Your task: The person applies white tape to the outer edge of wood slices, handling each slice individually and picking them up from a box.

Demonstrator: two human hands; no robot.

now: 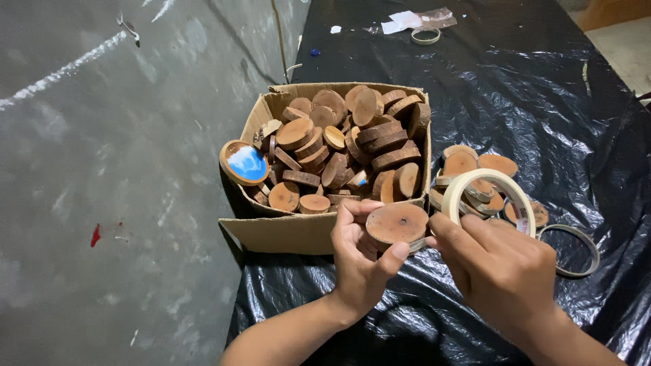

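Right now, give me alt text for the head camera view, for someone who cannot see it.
A left hand holds a round wood slice while the right hand holds a tape roll against it. Behind them, a cardboard box of wood slices sits on black plastic sheeting.

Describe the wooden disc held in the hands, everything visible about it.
The wooden disc is a round, reddish-brown slice of wood with a small dark spot near the middle of its flat face. It is held nearly level, face up, in front of the cardboard box. The left hand grips its near edge with thumb and fingers; the right hand touches its right rim while holding a roll of tape.
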